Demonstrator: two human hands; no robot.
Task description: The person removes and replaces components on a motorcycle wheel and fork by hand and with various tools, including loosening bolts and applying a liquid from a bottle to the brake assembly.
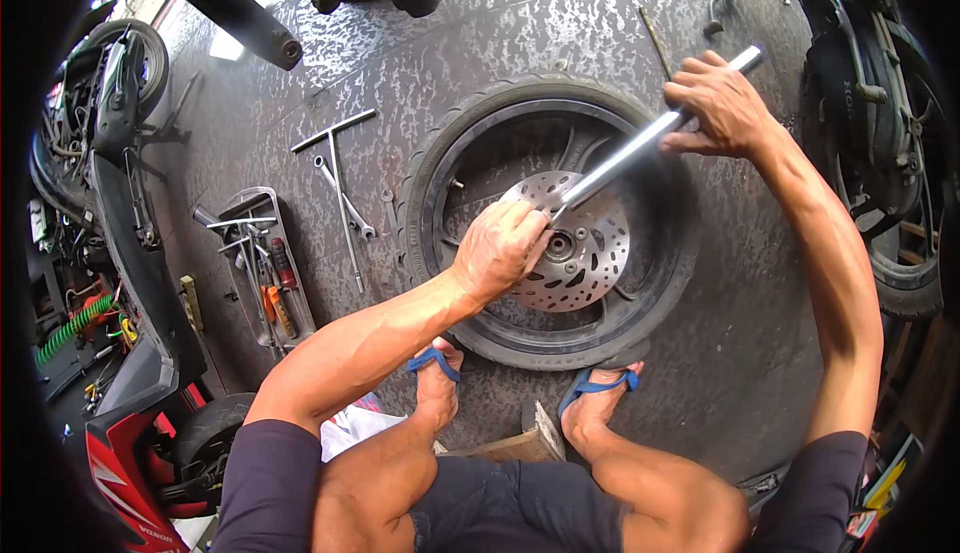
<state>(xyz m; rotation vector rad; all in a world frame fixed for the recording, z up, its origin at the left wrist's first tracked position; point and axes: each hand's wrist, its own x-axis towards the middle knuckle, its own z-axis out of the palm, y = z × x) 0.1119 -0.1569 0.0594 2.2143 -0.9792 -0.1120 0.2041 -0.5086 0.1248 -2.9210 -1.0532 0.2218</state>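
Observation:
A motorcycle wheel [425,273] with a black tyre lies flat on the floor in front of me. At its hub is a drilled brake disc [600,273]. My right hand [722,105] is wrapped round a long shiny metal tube [622,155], slanting from the upper right down to the disc. My left hand [500,248] is closed over the disc's left side, beside the tube's lower end. A thin metal piece [558,215] shows at its fingertips; its kind and how it meets the tube are hard to make out.
Left of the wheel lie a T-handle wrench [338,183] and a combination spanner [345,198]. A grey tray [300,293] holds screwdrivers and other tools. Partly dismantled motorcycles stand at left [120,183] and right [870,103]. A fork leg [240,13] juts in from above.

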